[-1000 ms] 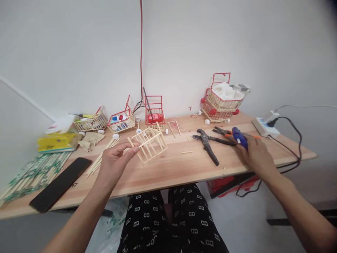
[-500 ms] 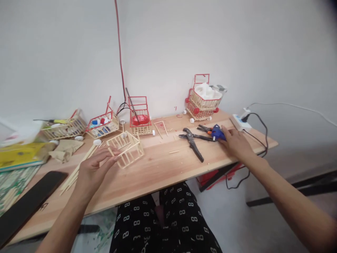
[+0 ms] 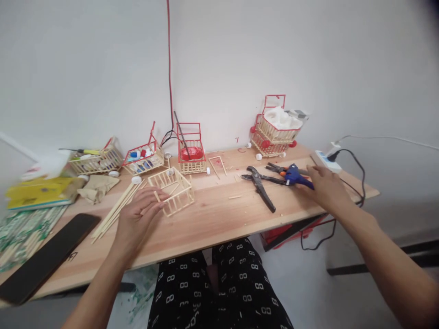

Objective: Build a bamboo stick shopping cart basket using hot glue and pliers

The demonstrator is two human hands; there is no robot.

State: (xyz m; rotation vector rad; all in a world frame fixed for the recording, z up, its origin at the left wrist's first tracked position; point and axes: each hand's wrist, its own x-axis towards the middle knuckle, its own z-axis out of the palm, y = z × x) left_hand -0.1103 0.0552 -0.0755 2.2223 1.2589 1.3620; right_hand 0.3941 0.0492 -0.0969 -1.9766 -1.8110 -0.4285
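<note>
My left hand (image 3: 142,214) is closed at the near left corner of a small open basket (image 3: 180,203) built of thin wooden sticks. Its thumb and fingers pinch the frame there, and the fingers hide part of that corner. On the right, my right hand (image 3: 325,187) rests with fingers apart at the handle end of a blue glue gun (image 3: 295,175), which lies on the table (image 3: 206,224). Just left of the glue gun lie black-handled pliers (image 3: 259,187). Another pair of pliers (image 3: 274,168) is partly behind the gun.
Red-trimmed stick carts (image 3: 144,160) line the wall, one holding a red container (image 3: 192,154), another white material (image 3: 281,119). Loose sticks (image 3: 116,212), a black phone (image 3: 51,256) and a yellow packet (image 3: 41,192) lie left. A power strip (image 3: 325,161) with cords sits right.
The view has shifted, so the scene sits further right. My right hand has drawn back slightly from the glue gun, its fingers loosening. My left hand stays at the basket's corner.
</note>
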